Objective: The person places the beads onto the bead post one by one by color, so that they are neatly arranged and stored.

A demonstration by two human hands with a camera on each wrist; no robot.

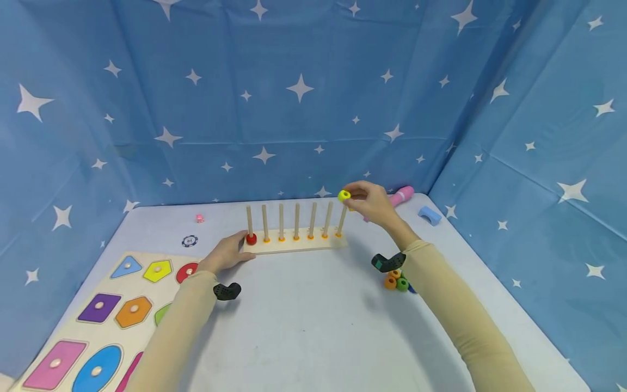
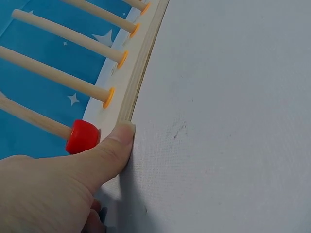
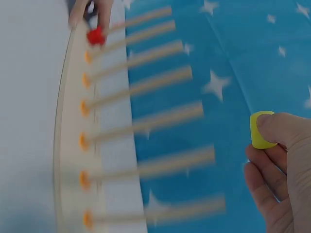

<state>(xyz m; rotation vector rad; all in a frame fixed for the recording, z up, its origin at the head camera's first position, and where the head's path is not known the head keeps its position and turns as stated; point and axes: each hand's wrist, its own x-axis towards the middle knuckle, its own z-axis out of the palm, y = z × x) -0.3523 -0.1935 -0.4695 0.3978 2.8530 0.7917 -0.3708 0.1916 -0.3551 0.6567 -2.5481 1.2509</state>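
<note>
A wooden peg board (image 1: 294, 246) with a row of several upright pegs stands towards the back of the table. My left hand (image 1: 226, 253) grips its left end, thumb along the front edge, as the left wrist view shows. Beside that hand a red bead (image 2: 82, 137) sits at the foot of the leftmost peg. My right hand (image 1: 369, 204) pinches a yellow bead (image 3: 262, 130) between thumb and fingers. In the right wrist view this bead is apart from the peg tips, beyond their upper ends. In the head view it overlaps the top of the rightmost peg (image 1: 342, 220).
Orange, green and blue beads (image 1: 402, 284) lie partly hidden under my right forearm. A pink toy microphone (image 1: 403, 196) and a blue arch block (image 1: 429, 215) are at back right. To the left lie a shape puzzle board (image 1: 110, 337), a chip (image 1: 189, 240) and a small pink figure (image 1: 199, 218).
</note>
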